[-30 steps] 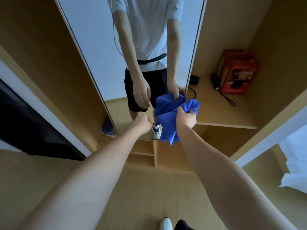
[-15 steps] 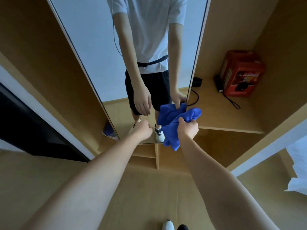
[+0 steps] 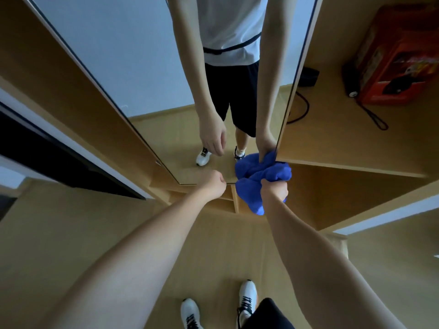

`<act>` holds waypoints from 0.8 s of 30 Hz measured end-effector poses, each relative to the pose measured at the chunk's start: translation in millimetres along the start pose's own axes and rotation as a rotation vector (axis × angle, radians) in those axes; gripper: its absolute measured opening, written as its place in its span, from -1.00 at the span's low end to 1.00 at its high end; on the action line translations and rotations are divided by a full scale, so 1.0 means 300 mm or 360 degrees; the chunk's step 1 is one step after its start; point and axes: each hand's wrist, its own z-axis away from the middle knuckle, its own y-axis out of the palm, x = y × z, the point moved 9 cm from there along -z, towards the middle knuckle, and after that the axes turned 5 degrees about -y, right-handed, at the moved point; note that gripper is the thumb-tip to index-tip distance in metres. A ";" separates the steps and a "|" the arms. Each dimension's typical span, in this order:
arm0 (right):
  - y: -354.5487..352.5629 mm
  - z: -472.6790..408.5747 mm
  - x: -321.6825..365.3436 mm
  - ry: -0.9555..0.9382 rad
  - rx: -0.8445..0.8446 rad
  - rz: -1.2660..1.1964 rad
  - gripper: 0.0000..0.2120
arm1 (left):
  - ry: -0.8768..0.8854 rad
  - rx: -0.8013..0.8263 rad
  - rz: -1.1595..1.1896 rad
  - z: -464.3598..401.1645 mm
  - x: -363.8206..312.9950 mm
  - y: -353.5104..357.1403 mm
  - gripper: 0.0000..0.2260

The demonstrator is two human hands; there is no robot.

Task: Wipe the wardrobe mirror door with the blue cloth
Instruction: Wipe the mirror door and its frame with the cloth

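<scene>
The tall wardrobe mirror door (image 3: 142,55) stands in front of me and reflects a person in a white shirt and black shorts. My right hand (image 3: 274,189) grips the bunched blue cloth (image 3: 263,173) at the mirror's bottom right corner, where the cloth meets its own reflection. A tail of the cloth hangs below my fist. My left hand (image 3: 216,184) hovers just in front of the mirror's bottom edge, fingers loosely curled and holding nothing.
To the right of the mirror an open wooden shelf (image 3: 356,148) carries a red box (image 3: 394,60), a black flashlight with a strap (image 3: 351,84) and a small black device with a cable (image 3: 308,78). Lower shelves sit under the mirror. My white shoes (image 3: 247,298) stand on the wooden floor.
Both hands have dropped lower along the mirror. The cloth has gone from the right edge down to the bottom right corner. My view has tilted down, so my shoes show fully.
</scene>
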 end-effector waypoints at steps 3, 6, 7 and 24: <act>0.008 -0.022 -0.023 0.0053 0.0078 0.0058 -0.72 | -0.0006 0.0015 0.0004 -0.017 0.014 0.017 -0.82; -0.002 -0.024 -0.003 0.0064 0.0079 0.0039 -0.74 | 0.0002 0.0012 0.0006 -0.011 0.014 0.008 -0.84; -0.007 -0.018 0.000 0.0096 0.0075 0.0021 -0.79 | 0.0019 0.0004 0.0000 -0.004 0.010 -0.002 -0.83; -0.324 0.465 0.643 -0.0692 -0.0423 -0.0107 -0.82 | 0.0734 -0.0286 0.0031 0.391 -0.282 -0.501 -0.79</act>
